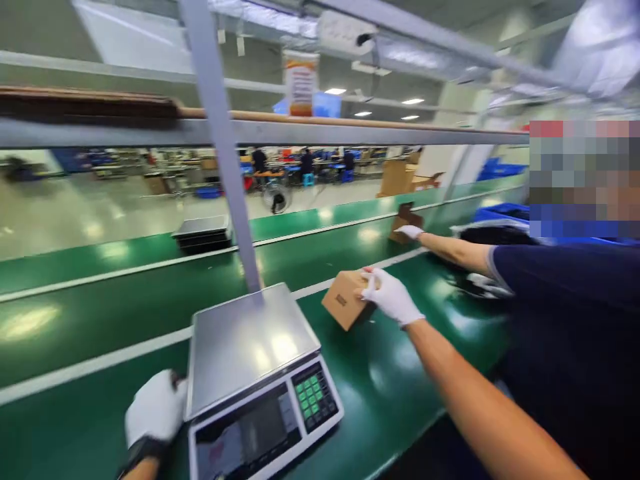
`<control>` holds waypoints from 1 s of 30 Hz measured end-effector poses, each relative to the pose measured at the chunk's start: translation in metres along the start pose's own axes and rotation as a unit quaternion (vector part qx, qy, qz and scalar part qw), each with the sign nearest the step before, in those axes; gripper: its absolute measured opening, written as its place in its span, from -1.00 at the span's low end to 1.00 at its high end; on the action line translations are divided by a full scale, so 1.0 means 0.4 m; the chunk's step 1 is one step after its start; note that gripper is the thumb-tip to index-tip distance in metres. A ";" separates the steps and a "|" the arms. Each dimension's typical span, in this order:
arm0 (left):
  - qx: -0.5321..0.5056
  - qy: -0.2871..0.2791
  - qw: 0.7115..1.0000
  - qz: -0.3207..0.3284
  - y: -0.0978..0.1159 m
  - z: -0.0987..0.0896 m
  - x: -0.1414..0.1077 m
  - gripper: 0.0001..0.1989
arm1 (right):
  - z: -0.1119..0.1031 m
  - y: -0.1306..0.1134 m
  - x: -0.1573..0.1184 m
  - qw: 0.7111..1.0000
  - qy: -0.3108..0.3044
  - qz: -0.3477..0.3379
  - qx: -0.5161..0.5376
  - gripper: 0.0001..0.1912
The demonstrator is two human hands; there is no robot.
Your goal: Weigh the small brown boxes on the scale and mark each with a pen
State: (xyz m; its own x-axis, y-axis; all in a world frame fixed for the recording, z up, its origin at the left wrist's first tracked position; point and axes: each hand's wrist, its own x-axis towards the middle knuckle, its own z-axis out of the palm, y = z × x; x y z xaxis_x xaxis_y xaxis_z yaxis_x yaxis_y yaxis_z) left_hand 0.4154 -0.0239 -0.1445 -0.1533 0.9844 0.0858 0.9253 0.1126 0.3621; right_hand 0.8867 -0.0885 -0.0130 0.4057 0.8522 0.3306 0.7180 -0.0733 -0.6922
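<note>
My right hand, in a white glove with bare fingertips showing, grips a small brown cardboard box by its upper right side. The box is tilted above the green work surface, just right of the scale, with small dark print on its near face. A weighing scale with a bare metal plate and a keypad with green keys stands in front of me. Close against the plate's left edge is my left hand, gloved in white with a dark band at the wrist. Its fingers are mostly hidden and blurred.
At right, a co-worker's gloved hand is at an open brown carton. A grey upright post rises behind the scale to a shelf. Dark stacked trays lie further back left. Blue bins stand at right.
</note>
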 end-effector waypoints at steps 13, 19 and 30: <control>0.055 0.076 0.996 -0.015 -0.074 0.010 -0.004 -0.89 | 0.196 -0.205 -0.055 0.983 -0.069 -0.150 0.080 -0.51; 0.021 0.067 0.997 -0.035 -0.080 0.006 0.003 -0.88 | 0.340 0.115 -0.172 0.993 -0.040 0.076 0.079 -0.47; -0.233 0.114 0.954 -0.148 -0.050 0.011 -0.193 -0.86 | 0.338 0.131 -0.229 0.989 -0.066 0.112 0.072 -0.36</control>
State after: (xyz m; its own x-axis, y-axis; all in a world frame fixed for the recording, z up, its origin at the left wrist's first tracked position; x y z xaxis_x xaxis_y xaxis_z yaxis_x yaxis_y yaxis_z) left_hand 0.4103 -0.1016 -0.1623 -0.5050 0.8577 0.0968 0.5837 0.2566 0.7704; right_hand 0.8108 -0.1002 -0.1664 0.4618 0.8835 0.0782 0.5260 -0.2018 -0.8262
